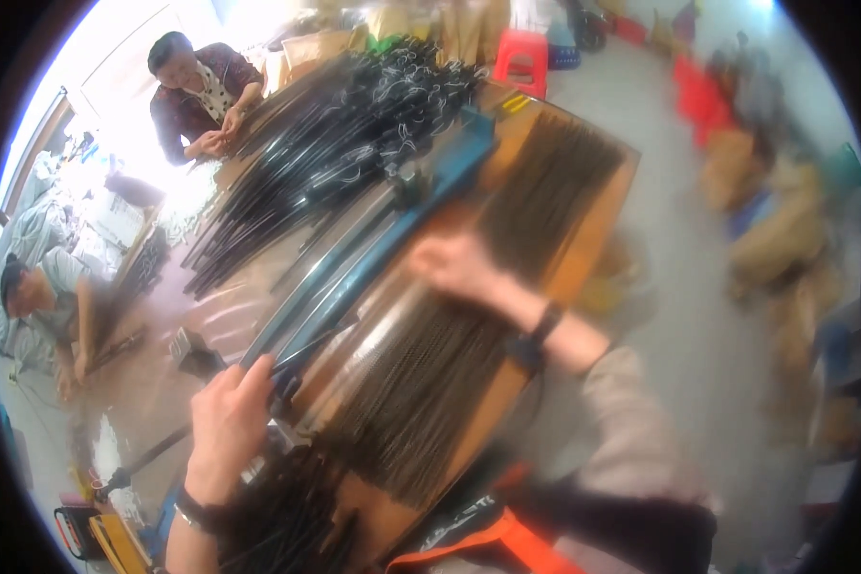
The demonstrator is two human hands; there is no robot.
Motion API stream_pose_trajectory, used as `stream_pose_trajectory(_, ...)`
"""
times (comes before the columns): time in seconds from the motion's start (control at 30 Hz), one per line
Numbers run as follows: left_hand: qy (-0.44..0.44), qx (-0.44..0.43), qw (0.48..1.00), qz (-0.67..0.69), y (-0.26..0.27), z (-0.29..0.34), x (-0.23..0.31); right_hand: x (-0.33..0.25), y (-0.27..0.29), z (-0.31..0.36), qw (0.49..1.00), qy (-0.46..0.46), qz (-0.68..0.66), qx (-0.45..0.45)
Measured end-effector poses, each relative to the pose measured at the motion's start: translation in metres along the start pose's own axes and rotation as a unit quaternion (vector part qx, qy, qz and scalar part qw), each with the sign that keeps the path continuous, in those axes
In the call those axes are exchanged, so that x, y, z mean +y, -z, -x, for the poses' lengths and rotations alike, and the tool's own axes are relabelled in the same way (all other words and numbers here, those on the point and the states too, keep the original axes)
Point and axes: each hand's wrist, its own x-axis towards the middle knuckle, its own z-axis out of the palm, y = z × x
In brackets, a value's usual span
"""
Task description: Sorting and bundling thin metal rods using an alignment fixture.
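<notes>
My left hand (230, 416) is curled at the near end of a long blue metal frame (354, 273). Thin, shiny lines run from near its fingertips along the frame, but what its fingers grip is hidden. Over the middle of the bench, my right hand (454, 268) is smeared by motion, its fingers seemingly bent. It is to the right of the blue frame and above a wide layer of thin dark rods (416, 383). A second layer of dark rods (555, 187) lies farther up the orange-brown bench top (584, 253).
A big pile of black rods with pale ties (354, 124) covers the table's far side. Two people sit beyond: one in a dark patterned top (196, 96), one in grey (57, 297). A red stool (521, 62) stands behind; sacks (784, 230) line the right side.
</notes>
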Motion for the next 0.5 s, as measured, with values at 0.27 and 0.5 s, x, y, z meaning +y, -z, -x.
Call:
stream_pose_trajectory(0.27,-0.01,-0.013,0.997,0.076,-0.023,-0.016,0.005,0.036,0.004,0.005,0.983,0.06,0.067,0.158)
stream_pose_trajectory(0.5,0.036,-0.039,0.997,0.061,-0.004,0.002,0.003,-0.018,-0.038,0.012,0.983,0.011,0.028,0.183)
